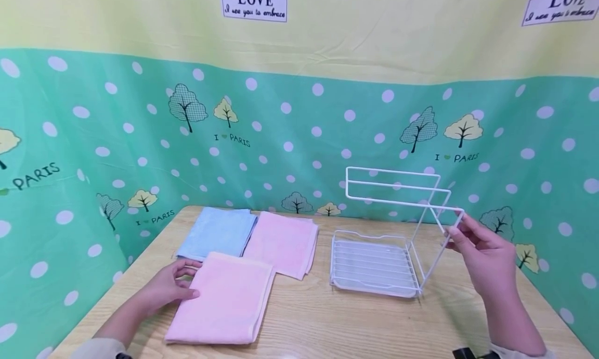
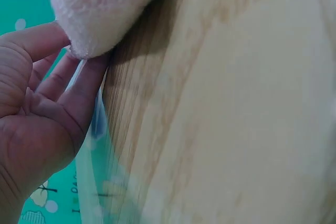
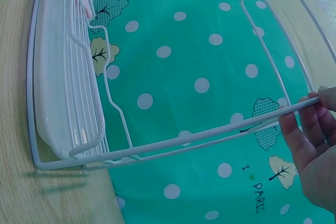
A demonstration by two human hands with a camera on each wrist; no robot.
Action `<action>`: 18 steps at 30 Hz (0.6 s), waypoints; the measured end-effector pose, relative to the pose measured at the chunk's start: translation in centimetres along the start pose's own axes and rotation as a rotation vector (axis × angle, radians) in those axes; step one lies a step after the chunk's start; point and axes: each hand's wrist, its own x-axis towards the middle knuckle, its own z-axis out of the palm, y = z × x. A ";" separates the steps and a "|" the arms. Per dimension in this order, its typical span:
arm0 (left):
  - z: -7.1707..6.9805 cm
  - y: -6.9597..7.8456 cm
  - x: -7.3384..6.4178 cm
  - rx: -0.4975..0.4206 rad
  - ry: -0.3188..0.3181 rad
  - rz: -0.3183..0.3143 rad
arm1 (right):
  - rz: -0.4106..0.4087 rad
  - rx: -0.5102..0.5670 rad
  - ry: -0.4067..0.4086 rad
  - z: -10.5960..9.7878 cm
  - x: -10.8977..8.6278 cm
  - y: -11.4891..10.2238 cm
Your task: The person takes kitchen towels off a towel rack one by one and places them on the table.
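A folded pink towel (image 1: 222,302) lies at the table's near left, and my left hand (image 1: 166,286) pinches its left edge. The left wrist view shows the thumb and fingers of the left hand (image 2: 47,87) at the fuzzy corner of the towel (image 2: 105,19), which has a small red patch. On the right, my right hand (image 1: 489,257) grips the upright of a white wire rack (image 1: 398,202), near its top bend. The base of the rack holds a pale tray (image 1: 374,255). Fingers and thumb close round the bar in the right wrist view.
Behind the near towel lie a folded blue towel (image 1: 217,231) and a second folded pink towel (image 1: 283,239), side by side. All stand on a wooden table (image 1: 318,322). A green and yellow curtain (image 1: 299,125) with dots and trees surrounds the table's back and sides.
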 end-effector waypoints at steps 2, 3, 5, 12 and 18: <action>-0.2 -0.1 -0.1 0.019 0.003 0.002 | 0.002 0.003 0.000 0.0 -0.1 0.0; -0.1 -0.1 -0.2 0.021 0.008 -0.002 | 0.004 0.005 0.002 0.0 -0.1 0.0; -0.1 -0.1 -0.2 0.034 0.015 -0.009 | 0.004 0.007 0.008 0.0 -0.1 0.1; 0.0 0.1 -0.2 0.086 0.036 -0.004 | -0.046 0.004 0.010 0.2 -0.1 0.4; -0.4 0.3 -0.5 0.143 0.063 0.045 | -0.115 -0.075 -0.027 -0.1 -0.2 0.7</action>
